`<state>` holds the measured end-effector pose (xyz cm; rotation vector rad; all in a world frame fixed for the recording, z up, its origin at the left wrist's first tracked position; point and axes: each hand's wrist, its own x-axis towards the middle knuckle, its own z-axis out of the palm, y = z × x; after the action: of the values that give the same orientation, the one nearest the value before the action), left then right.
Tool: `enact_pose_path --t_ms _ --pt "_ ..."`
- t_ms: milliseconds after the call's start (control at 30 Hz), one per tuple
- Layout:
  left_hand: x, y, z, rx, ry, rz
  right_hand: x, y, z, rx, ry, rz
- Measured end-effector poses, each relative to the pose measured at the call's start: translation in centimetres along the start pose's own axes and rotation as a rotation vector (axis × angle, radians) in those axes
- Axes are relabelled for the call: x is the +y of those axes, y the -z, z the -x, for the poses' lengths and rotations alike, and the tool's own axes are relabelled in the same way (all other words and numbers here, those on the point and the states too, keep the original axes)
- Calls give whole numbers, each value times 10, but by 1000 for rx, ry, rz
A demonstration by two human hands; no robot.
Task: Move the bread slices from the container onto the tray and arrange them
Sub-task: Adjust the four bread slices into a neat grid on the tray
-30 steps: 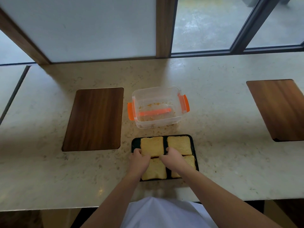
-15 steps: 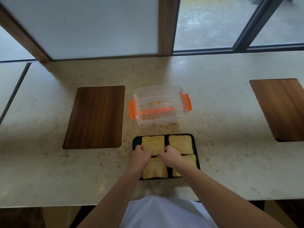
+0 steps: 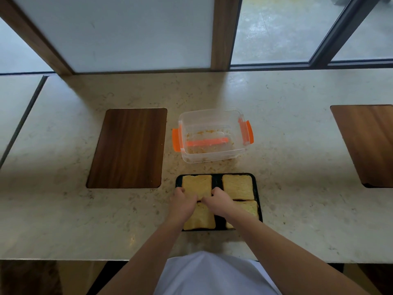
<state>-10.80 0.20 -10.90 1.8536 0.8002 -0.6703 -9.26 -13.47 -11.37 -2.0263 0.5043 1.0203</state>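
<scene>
A black tray point(image 3: 257, 188) lies near the counter's front edge with several bread slices laid flat on it. Both my hands pinch the near edge of the far-left slice point(image 3: 196, 184): my left hand point(image 3: 181, 204) at its left corner, my right hand point(image 3: 218, 202) at its right corner. The far-right slice point(image 3: 237, 189) lies free. My hands and forearms partly cover the near-left slice point(image 3: 201, 219) and the near-right slice point(image 3: 249, 207). Behind the tray stands the clear container point(image 3: 209, 136) with orange clips, holding only crumbs and an orange strip.
A dark wooden board point(image 3: 127, 147) is set into the counter left of the container, and another wooden board point(image 3: 368, 143) sits at the far right. Crumbs lie scattered between container and tray. A window wall runs along the counter's far edge.
Both hands have shifted slightly away from me along the far-left slice, which now sits a little closer to the tray's far rim. The other slices have not moved.
</scene>
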Motion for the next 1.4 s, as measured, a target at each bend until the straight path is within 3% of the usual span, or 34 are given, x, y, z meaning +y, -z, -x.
enact_pose_path --t_ms 300,400,500,667,933,1400 --pt "6 7 -1 4 6 -25 -6 -5 1 -15 23 -48" --pt "6 5 6 80 -72 -60 2 2 -1 -2 63 -49" --pt "13 -6 14 219 -269 -118 19 22 -1 158 116 -44" --pt "37 -50 18 32 -312 -121 54 69 1 395 76 44" --pt "58 -93 20 -54 -231 -343 65 90 -1 344 69 32" --pt "59 -99 17 -91 -171 -265 74 89 -11 274 58 0"
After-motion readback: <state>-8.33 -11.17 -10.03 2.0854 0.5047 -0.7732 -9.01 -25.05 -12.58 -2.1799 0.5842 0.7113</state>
